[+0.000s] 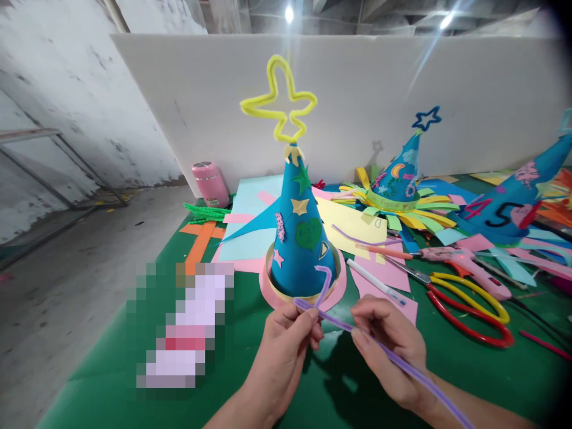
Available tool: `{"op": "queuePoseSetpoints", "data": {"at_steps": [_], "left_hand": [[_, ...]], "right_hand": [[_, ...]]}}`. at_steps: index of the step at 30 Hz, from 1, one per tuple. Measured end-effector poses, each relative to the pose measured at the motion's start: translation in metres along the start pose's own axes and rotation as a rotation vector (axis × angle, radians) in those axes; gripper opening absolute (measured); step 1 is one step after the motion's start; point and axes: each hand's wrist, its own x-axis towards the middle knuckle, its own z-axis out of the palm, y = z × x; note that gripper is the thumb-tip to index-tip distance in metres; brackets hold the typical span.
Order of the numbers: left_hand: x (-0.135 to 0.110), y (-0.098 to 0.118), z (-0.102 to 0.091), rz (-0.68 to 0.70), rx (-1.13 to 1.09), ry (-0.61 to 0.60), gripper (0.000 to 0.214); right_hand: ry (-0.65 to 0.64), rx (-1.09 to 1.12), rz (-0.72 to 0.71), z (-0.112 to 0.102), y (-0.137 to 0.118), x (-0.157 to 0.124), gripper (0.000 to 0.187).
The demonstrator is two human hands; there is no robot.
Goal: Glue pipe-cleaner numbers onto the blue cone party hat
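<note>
A purple pipe cleaner (417,374) runs between my two hands, its bent end rising in an angled hook before the blue cone hat. My left hand (288,345) pinches it near the bend. Farther along its length, the thumb and fingers of my right hand (391,342) close on it, and the long tail passes down to the lower right. Just beyond stands the blue paper party hat (292,262), upright on a pink brim, with stars, a green heart and a small triangle stuck on. A yellow pipe-cleaner shape (279,107) tops it.
Scissors (469,310), a pink glue gun (465,268) and a white marker (375,283) lie at right. Two more decorated hats (397,173) (513,196) stand behind. Green pipe cleaners (208,213) and a pink flask (210,185) are at back left; a blurred-out item (187,328) lies left.
</note>
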Motion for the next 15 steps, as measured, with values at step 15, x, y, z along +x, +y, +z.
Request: {"op": "queuePoseSetpoints", "data": {"at_steps": [15], "left_hand": [[0.0, 0.002, -0.003, -0.023, 0.014, -0.043, 0.015]], "right_hand": [[-0.283, -0.344, -0.409, -0.024, -0.011, 0.014, 0.03]]}}
